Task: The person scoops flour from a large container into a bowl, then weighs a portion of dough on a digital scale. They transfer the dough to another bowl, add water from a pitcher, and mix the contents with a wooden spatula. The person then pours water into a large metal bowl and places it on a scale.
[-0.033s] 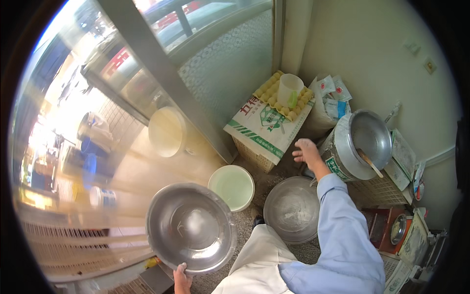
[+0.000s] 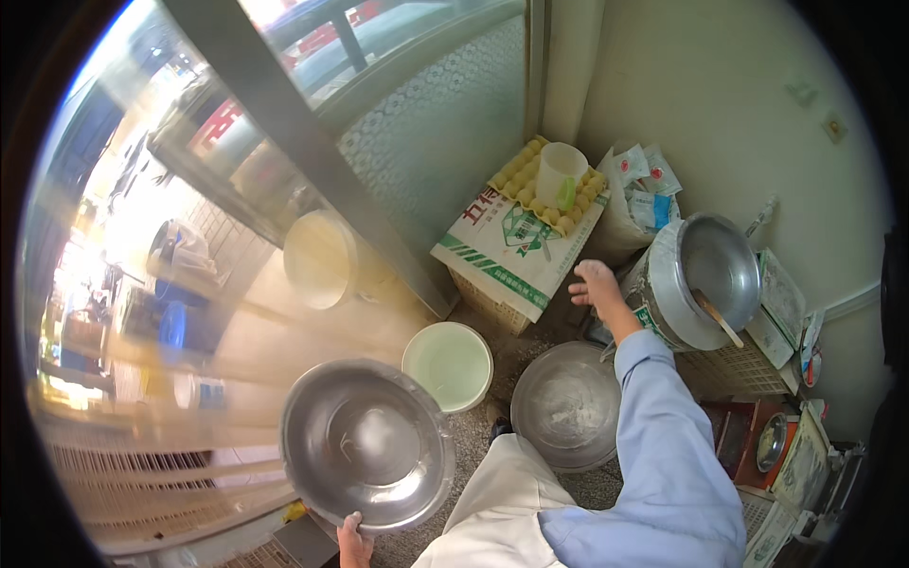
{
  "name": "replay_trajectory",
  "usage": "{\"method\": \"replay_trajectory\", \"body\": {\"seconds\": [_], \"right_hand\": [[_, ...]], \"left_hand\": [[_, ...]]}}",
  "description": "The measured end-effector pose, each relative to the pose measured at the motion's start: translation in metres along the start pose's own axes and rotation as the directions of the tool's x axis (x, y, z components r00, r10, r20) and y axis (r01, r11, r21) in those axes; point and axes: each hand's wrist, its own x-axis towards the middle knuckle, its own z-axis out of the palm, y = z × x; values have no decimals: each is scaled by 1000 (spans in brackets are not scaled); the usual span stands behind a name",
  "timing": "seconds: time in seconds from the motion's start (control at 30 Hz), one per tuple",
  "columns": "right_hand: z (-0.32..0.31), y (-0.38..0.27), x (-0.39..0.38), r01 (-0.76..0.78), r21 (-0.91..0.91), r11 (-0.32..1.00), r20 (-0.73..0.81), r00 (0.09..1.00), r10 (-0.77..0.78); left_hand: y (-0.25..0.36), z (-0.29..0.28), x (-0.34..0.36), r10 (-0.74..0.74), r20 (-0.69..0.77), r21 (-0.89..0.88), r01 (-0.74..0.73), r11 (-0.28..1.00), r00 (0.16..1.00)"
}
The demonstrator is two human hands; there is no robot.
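My left hand [image 2: 354, 543] grips the near rim of a wide steel basin [image 2: 346, 440], thumb over the edge. The basin is tilted and its inside shines. My right hand [image 2: 597, 287] hangs in the air with fingers apart and nothing in it, between a cardboard box and a large pot. Below it on the floor sits a second metal basin [image 2: 568, 402], with white, powdery residue on its bottom. A pale green bucket [image 2: 448, 367], holding what looks like clear liquid, stands between the two basins.
The printed cardboard box [image 2: 473, 237] carries a tray of eggs [image 2: 516, 178] and a plastic jug [image 2: 561, 172]. A white sack [image 2: 615, 222] with packets stands behind. On the right, a metal bowl [image 2: 724, 260] with a wooden-handled utensil [image 2: 718, 317] tops the pot. Glass door frame [image 2: 303, 151] at left.
Very little differs. My right hand sits slightly higher and further right, and the steel basin in my left hand is a touch lower.
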Motion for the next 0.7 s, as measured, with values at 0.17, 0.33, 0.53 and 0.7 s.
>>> {"method": "replay_trajectory", "body": {"seconds": [0.17, 0.33, 0.53, 0.7], "right_hand": [[-7, -35, 130, 23, -67, 997, -128, 991, -32], [-11, -47, 224, 4, -55, 998, -197, 980, -15], [2, -51, 265, -176, 288, 941, -104, 971, 214], [32, -61, 229, -65, 197, 978, -143, 985, 94]], "left_hand": [[18, 13, 28, -155, -162, 64, 167, 984, 975], [27, 39, 33, -122, -262, 250, 190, 950, 957], [23, 37, 44, -160, -296, 7, 169, 986, 942], [10, 19, 62, -140, -238, 5, 145, 989, 961]]}}
